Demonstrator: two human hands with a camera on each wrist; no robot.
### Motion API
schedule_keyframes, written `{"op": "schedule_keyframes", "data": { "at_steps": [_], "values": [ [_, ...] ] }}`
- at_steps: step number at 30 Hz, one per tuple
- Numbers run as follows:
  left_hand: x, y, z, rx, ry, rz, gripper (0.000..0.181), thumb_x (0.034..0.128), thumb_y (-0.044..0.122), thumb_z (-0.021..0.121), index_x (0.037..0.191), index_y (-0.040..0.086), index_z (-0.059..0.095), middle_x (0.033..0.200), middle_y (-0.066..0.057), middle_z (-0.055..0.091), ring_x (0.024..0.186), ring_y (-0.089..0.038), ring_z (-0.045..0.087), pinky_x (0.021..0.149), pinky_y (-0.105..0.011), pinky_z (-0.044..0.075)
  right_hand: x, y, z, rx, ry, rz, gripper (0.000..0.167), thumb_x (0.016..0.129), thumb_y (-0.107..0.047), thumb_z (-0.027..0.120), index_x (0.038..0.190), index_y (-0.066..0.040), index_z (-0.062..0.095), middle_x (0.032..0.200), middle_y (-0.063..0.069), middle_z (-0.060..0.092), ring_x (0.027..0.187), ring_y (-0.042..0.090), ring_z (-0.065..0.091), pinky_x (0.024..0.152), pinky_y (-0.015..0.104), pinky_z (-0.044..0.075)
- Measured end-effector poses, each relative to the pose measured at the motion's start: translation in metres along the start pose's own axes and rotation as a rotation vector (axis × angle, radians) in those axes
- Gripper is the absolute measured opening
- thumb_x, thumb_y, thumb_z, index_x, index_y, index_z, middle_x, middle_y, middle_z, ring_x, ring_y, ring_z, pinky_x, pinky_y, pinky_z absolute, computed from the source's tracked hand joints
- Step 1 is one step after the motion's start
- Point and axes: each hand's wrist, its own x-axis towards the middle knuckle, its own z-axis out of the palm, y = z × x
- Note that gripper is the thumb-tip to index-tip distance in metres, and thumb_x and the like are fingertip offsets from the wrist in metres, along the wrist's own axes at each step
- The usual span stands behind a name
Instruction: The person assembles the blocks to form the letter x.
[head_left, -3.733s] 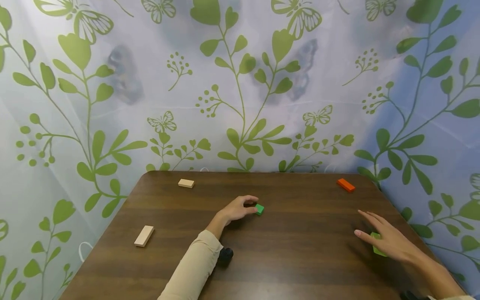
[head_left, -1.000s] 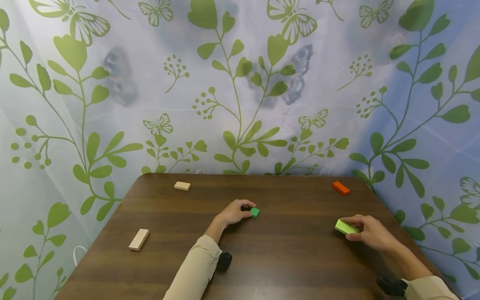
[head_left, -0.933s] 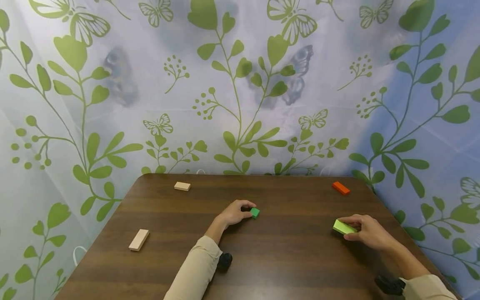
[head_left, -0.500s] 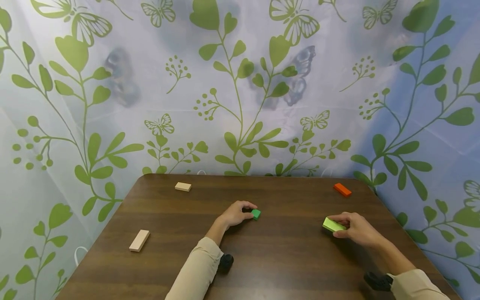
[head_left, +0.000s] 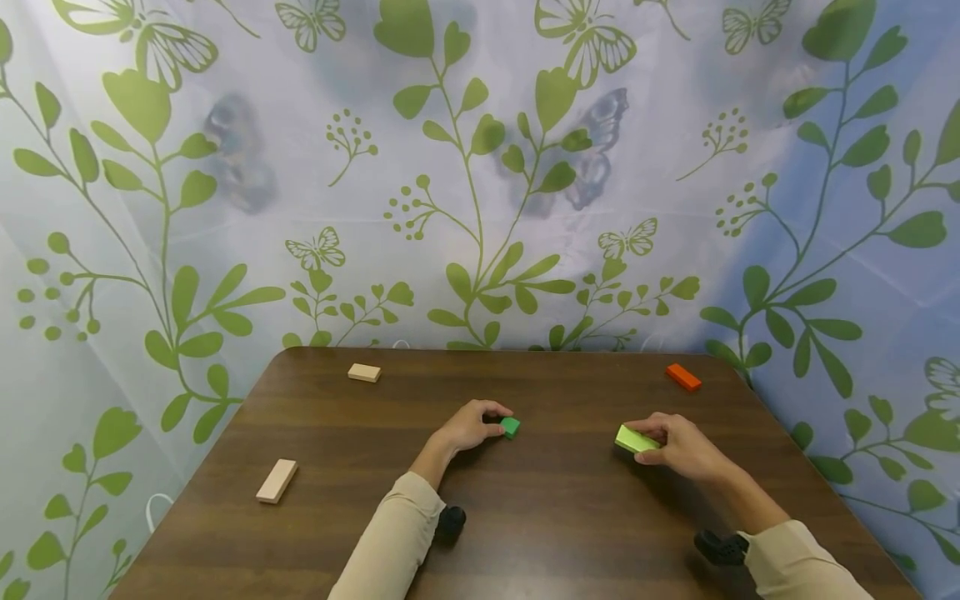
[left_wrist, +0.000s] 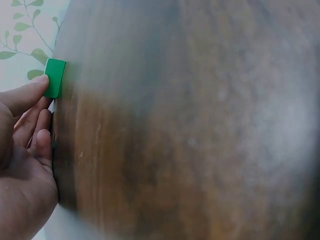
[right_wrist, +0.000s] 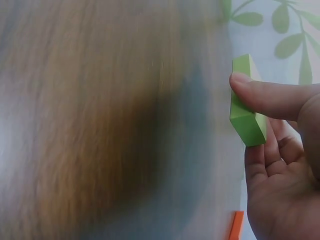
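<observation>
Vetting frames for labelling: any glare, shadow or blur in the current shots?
Head: table grain readable, soft glare near the bottom edge, soft shadow below the right hand. Left wrist: tabletop smeared, hazy glare toward the right edge; green block edges clear. Right wrist: tabletop blurred with a dark shadow patch, bright glare at the left edge; lime block edges clear.

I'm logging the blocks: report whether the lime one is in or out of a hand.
In: the head view shows the right hand pinching the lime block between thumb and fingers.
</observation>
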Motion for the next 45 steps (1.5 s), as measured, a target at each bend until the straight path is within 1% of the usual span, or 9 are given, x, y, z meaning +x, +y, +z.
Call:
{"op": "schedule_keyframes", "data": {
  "at_steps": [3,6,11,15,21,26,36,39,45],
  "values": [
    [0.001,0.0,-0.001,0.017,0.0,0.012,0.029,0.097,0.002,0.071,0.126,0.004,0.073,0.127,-0.012,0.064,0.122,-0.032,0.055,0.104,-0.048,0.044,0.007,-0.004,0.003,-0.002,-0.001,-0.022,0.05,0.083,-0.01,0.087,0.129,0.002,0.071,0.102,0.003,0.066,0.088,0.02,0.059,0.073,0.03,0.05],
    [0.0,0.001,-0.002,0.019,0.005,0.02,0.029,0.0964,0.001,0.071,0.125,0.003,0.073,0.126,-0.013,0.065,0.122,-0.034,0.055,0.105,-0.05,0.043,0.013,-0.008,0.007,0.006,-0.012,-0.024,0.05,0.084,-0.01,0.087,0.129,0.002,0.071,0.103,0.003,0.066,0.088,0.021,0.058,0.073,0.03,0.049],
    [0.0,0.003,-0.002,0.021,0.0,0.019,0.028,0.0959,0.001,0.072,0.124,0.003,0.073,0.125,-0.013,0.065,0.122,-0.034,0.056,0.105,-0.05,0.043,0.021,-0.013,0.015,0.009,-0.038,-0.034,0.051,0.085,-0.01,0.086,0.13,0.004,0.069,0.104,0.003,0.066,0.088,0.021,0.057,0.073,0.03,0.049],
    [0.0,0.003,-0.003,0.012,-0.009,0.023,0.028,0.096,0.001,0.072,0.124,0.003,0.073,0.124,-0.012,0.066,0.121,-0.032,0.056,0.104,-0.048,0.044,0.029,-0.018,0.021,0.007,-0.048,-0.048,0.05,0.085,-0.011,0.086,0.131,0.003,0.069,0.105,0.002,0.066,0.089,0.021,0.058,0.074,0.03,0.049],
    [-0.002,0.004,-0.003,-0.004,-0.018,0.013,0.029,0.0974,0.002,0.071,0.126,0.003,0.073,0.129,-0.013,0.064,0.125,-0.034,0.054,0.107,-0.05,0.042,0.036,-0.024,0.032,0.017,-0.059,-0.067,0.05,0.086,-0.011,0.086,0.131,0.002,0.069,0.107,0.003,0.066,0.088,0.021,0.058,0.072,0.03,0.049],
    [-0.004,0.004,-0.004,-0.011,-0.013,0.008,0.029,0.0972,0.001,0.071,0.126,0.002,0.072,0.129,-0.014,0.064,0.126,-0.035,0.053,0.107,-0.052,0.041,0.042,-0.03,0.042,0.028,-0.066,-0.056,0.049,0.086,-0.012,0.086,0.131,0.0,0.07,0.107,0.002,0.065,0.09,0.021,0.058,0.074,0.03,0.049],
    [-0.003,0.006,-0.001,-0.002,-0.02,0.021,0.029,0.0971,0.002,0.071,0.126,0.002,0.073,0.129,-0.014,0.064,0.125,-0.036,0.053,0.107,-0.053,0.041,0.055,-0.042,0.059,0.048,-0.052,-0.005,0.049,0.083,-0.011,0.088,0.129,-0.003,0.072,0.108,0.002,0.066,0.093,0.02,0.06,0.076,0.031,0.051],
    [-0.003,0.005,-0.002,-0.003,-0.011,0.015,0.029,0.0968,0.001,0.071,0.126,0.002,0.073,0.129,-0.015,0.064,0.125,-0.035,0.054,0.107,-0.053,0.041,0.06,-0.048,0.065,0.067,-0.062,-0.014,0.049,0.083,-0.011,0.088,0.128,-0.002,0.072,0.109,0.002,0.067,0.096,0.02,0.062,0.078,0.032,0.052],
    [-0.003,0.005,-0.003,-0.015,-0.009,0.007,0.03,0.0967,0.002,0.071,0.126,0.002,0.073,0.13,-0.015,0.063,0.126,-0.036,0.053,0.107,-0.053,0.041,0.069,-0.056,0.077,0.09,-0.081,-0.028,0.048,0.083,-0.01,0.088,0.128,-0.002,0.072,0.108,0.003,0.067,0.096,0.02,0.062,0.077,0.033,0.052]
  ]
}}
